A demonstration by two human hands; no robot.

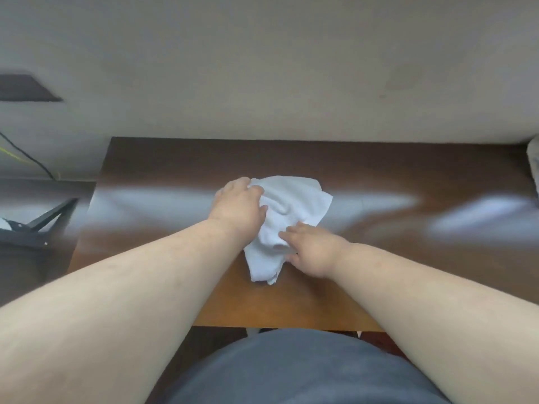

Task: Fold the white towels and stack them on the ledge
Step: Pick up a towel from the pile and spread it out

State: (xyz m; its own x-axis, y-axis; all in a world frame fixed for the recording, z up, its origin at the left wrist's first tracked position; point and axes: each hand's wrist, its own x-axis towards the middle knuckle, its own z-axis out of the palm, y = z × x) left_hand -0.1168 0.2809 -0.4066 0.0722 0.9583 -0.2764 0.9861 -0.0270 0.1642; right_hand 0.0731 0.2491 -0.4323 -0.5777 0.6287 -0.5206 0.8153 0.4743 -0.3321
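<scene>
Step in hand: we judge that we are at the start of folding one white towel [287,221], which lies crumpled near the middle of the brown table [163,170].
Towel: a rumpled heap, not yet squared; its far part spreads to the right, and its near end trails toward us in a narrow bunch.
Left hand [237,201]: it sits on the towel's far left edge, fingers curled down over the cloth; we take it to be gripping that edge, though the fingertips are hidden.
Right hand [310,250]: it rests at the towel's near right side, fingers bent and pinching into the bunched cloth.
Ledge: we cannot tell which surface is meant; a pale wall [291,68] rises behind the far edge of the table.
Other cloth: a pale bundle [533,164] shows at the far right edge, too cropped to identify.
Stack: none visible, so we judge the task to be early.
Next move: we need to draw the two held edges apart and lay the towel flat, corners found, before any fold is made.
</scene>
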